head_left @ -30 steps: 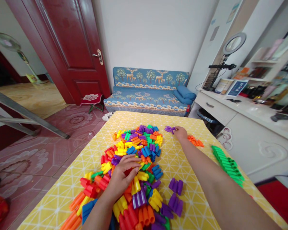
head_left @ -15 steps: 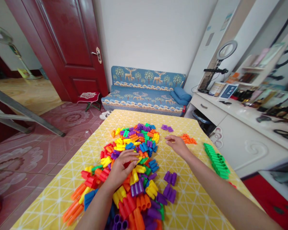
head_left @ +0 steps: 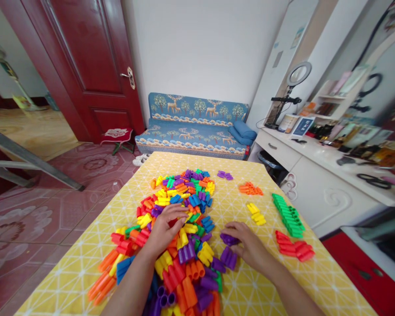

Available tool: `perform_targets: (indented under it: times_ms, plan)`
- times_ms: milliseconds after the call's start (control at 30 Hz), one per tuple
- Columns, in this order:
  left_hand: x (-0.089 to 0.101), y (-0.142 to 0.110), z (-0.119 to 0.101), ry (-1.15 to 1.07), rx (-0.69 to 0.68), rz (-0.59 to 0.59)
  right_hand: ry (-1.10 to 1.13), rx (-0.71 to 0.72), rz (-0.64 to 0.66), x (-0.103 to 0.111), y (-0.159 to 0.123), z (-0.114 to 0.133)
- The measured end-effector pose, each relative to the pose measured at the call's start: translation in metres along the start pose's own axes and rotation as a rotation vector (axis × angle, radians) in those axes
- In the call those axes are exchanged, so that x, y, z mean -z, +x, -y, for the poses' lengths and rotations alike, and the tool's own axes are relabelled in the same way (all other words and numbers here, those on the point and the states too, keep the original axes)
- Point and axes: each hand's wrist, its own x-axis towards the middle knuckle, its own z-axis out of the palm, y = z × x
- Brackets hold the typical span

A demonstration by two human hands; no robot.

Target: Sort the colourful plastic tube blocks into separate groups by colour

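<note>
A heap of plastic toy blocks point(head_left: 176, 274) in red, orange, yellow, green, blue and purple, shaped like joined tubes, covers the left and middle of the table. My left hand point(head_left: 166, 226) rests over this heap, its thumb apart from its bent fingers; a yellow block shows by the fingertips. To the right of the heap, my right hand point(head_left: 250, 248) has its fingers and thumb closed around a purple block point(head_left: 229, 239), low over the cloth. Another purple block point(head_left: 228, 258) lies just below it, close to the thumb.
Sorted blocks lie on the yellow cloth point(head_left: 250, 289) to the right: a purple group point(head_left: 224, 175), an orange group point(head_left: 250, 188), yellow blocks point(head_left: 256, 214), a green row point(head_left: 288, 216) and red blocks point(head_left: 294, 246). A blue sofa point(head_left: 197, 131) stands beyond the table, a white dresser point(head_left: 319, 180) at right.
My right hand has come down and nearer, and has closed on a purple block. My left hand stays over the heap. The view has shifted slightly, uncovering the yellow and red blocks at right.
</note>
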Motion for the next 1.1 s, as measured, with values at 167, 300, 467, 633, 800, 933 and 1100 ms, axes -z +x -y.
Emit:
perform_targets:
  times_ms: [167, 300, 467, 633, 800, 933, 1100]
  plan:
    - [-0.001, 0.000, 0.002, -0.008, -0.011, -0.007, 0.080, -0.093, -0.210, -0.015, 0.013, -0.024]
    - [-0.001, 0.000, 0.002, -0.008, -0.006, -0.010, 0.070, -0.226, -0.249, -0.012, 0.027, -0.038]
    - [-0.001, -0.001, 0.001, -0.012, 0.001, -0.011, -0.245, -0.212, -0.250, 0.003, 0.031, -0.037]
    - [-0.001, 0.000, 0.001, -0.023, 0.001, -0.017, -0.576, -0.321, -0.111, 0.012, 0.033, -0.023]
    - [-0.001, 0.000, 0.001, -0.023, 0.012, -0.015, -0.634, -0.266, -0.028, 0.027, 0.082, -0.027]
    - [0.000, -0.001, 0.000, -0.018, 0.029, 0.002, -0.611, -0.222, -0.110, 0.040, 0.139, -0.045]
    - [0.001, -0.001, -0.002, -0.029, 0.048, 0.009, -0.563, -0.291, -0.299, 0.028, 0.164, -0.064]
